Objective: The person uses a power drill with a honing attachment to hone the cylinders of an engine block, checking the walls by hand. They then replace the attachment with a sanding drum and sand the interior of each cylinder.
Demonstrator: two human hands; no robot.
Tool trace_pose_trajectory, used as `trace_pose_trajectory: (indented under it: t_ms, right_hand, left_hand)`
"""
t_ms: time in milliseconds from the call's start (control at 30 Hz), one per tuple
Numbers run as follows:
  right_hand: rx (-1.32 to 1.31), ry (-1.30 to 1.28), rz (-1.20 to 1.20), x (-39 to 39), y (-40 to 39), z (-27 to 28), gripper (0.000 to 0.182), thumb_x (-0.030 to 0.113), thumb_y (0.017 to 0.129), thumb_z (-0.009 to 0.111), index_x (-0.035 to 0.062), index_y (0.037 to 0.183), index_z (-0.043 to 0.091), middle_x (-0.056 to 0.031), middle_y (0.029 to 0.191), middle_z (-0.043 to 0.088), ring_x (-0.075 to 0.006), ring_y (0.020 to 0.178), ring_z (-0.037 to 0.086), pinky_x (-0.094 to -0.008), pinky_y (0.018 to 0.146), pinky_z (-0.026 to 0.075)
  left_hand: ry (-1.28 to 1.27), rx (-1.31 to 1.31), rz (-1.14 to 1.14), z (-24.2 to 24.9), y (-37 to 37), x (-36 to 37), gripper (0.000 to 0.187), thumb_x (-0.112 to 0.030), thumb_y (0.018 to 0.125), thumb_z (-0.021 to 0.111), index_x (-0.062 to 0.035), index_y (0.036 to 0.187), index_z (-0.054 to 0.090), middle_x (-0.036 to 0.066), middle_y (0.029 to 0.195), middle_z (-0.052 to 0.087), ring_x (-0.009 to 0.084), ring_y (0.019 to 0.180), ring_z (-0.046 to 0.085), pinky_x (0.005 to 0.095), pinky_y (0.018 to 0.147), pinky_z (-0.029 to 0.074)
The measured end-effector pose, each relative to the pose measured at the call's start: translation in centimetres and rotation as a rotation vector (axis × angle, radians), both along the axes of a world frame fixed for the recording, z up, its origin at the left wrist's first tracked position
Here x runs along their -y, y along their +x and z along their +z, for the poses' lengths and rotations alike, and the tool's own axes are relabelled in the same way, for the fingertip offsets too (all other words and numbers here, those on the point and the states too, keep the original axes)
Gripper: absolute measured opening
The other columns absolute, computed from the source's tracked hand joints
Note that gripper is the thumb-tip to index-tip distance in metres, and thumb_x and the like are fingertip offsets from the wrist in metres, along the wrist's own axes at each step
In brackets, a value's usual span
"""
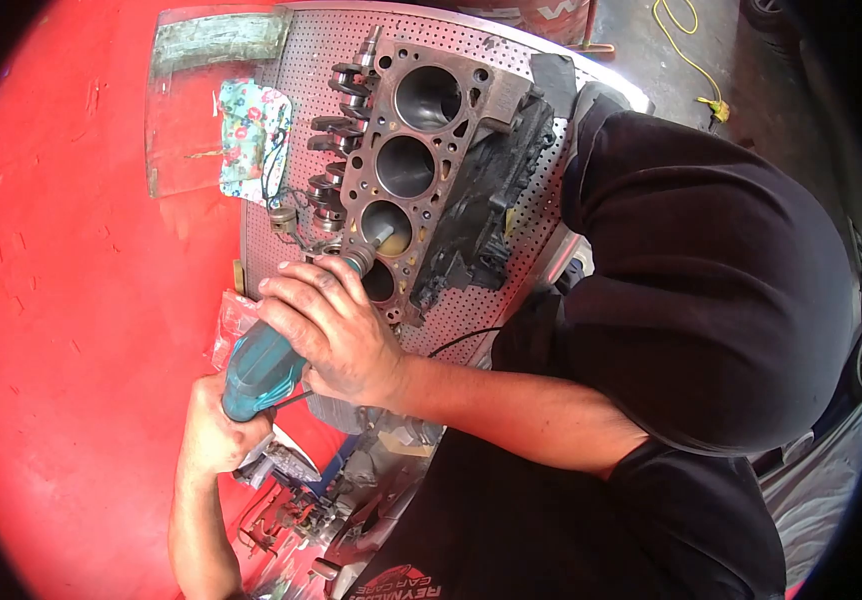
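A teal power drill [264,370] is held in both my hands. My left hand [219,432] is closed around its rear grip. My right hand [336,330] lies over the front of its body with fingers wrapped round it. From the chuck [361,257] a grey shaft [383,236] reaches into the third bore of an engine block [356,190], where a brownish patch shows on the wall. The shaft's far end is hidden in the bore. My right hand and the drill partly cover the fourth bore [379,283].
A crankshaft [329,135] lies along the block's left side on a perforated metal table [301,60]. Near it are a piston [283,218], a floral cloth item [251,130] and a clear pane [176,150]. Tools and parts [296,515] crowd below; a yellow cord [686,60] lies behind.
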State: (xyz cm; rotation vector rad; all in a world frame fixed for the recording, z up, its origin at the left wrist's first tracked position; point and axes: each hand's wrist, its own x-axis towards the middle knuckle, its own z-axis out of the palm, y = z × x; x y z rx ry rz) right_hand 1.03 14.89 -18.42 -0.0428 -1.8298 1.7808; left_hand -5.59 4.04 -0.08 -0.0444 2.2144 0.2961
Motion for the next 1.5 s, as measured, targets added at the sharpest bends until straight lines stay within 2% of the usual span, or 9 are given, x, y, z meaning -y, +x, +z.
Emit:
trace_pose_trajectory:
  t_ms: [100, 600, 700, 800, 933, 1500]
  right_hand:
    - [0.006, -0.005, 0.041, 0.1, -0.2, 0.1, 0.072, 0.007, 0.063, 0.076, 0.0062, 0.131, 0.052, -0.0160, 0.130, 0.056, -0.0375, 0.127, 0.052, -0.0592, 0.109, 0.036]
    - [-0.028, 0.001, 0.014, -0.2, -1.1, 0.5, 0.071, 0.005, 0.063, 0.075, 0.0066, 0.131, 0.053, -0.0152, 0.129, 0.056, -0.0373, 0.127, 0.051, -0.0598, 0.110, 0.035]
    - [-0.031, -0.006, 0.007, -0.5, -1.3, 0.5, 0.072, 0.006, 0.063, 0.076, 0.0071, 0.131, 0.052, -0.0152, 0.129, 0.056, -0.0376, 0.127, 0.051, -0.0606, 0.110, 0.035]
    - [-0.038, -0.036, -0.042, -0.8, -1.2, 0.7, 0.080, -0.001, 0.053, 0.073, 0.0061, 0.130, 0.053, -0.0136, 0.130, 0.057, -0.0372, 0.123, 0.055, -0.0588, 0.108, 0.037]
    - [-0.028, -0.036, -0.068, -0.8, -0.8, 0.5, 0.080, -0.001, 0.052, 0.074, 0.0058, 0.130, 0.054, -0.0138, 0.130, 0.057, -0.0373, 0.124, 0.055, -0.0591, 0.108, 0.037]
    - [0.018, -0.031, 0.016, 0.4, 0.7, 0.2, 0.085, 0.000, 0.048, 0.074, 0.0051, 0.131, 0.052, -0.0151, 0.132, 0.055, -0.0378, 0.127, 0.052, -0.0581, 0.110, 0.035]
  left_hand:
    - [-0.004, 0.006, 0.009, 0.1, -0.1, 0.4, 0.018, 0.004, 0.072, 0.064, 0.0022, 0.089, 0.067, -0.002, 0.073, 0.062, 0.0069, 0.069, 0.053, 0.0289, 0.061, 0.047]
    - [-0.004, -0.059, 0.010, 0.4, -0.1, -0.1, 0.019, 0.004, 0.071, 0.063, 0.0020, 0.089, 0.067, 0.000, 0.073, 0.063, 0.0081, 0.068, 0.055, 0.0291, 0.061, 0.048]
    - [0.025, -0.074, -0.003, 0.3, -0.2, -0.3, 0.019, 0.005, 0.070, 0.062, 0.0018, 0.088, 0.066, 0.000, 0.072, 0.063, 0.0085, 0.067, 0.055, 0.0289, 0.061, 0.047]
    - [0.032, -0.067, -0.014, 0.2, -0.5, -0.6, 0.019, 0.005, 0.069, 0.061, 0.0016, 0.087, 0.065, 0.001, 0.072, 0.062, 0.0089, 0.066, 0.055, 0.0289, 0.061, 0.048]
    - [0.014, -0.073, -0.063, -0.2, -0.4, -0.9, 0.018, 0.005, 0.069, 0.060, 0.0014, 0.086, 0.065, 0.001, 0.071, 0.061, 0.0088, 0.066, 0.055, 0.0289, 0.061, 0.048]
    - [0.020, -0.006, 0.051, -0.3, 0.8, 0.4, 0.016, 0.005, 0.071, 0.061, 0.0014, 0.086, 0.064, -0.002, 0.072, 0.058, 0.0071, 0.067, 0.052, 0.0281, 0.059, 0.046]
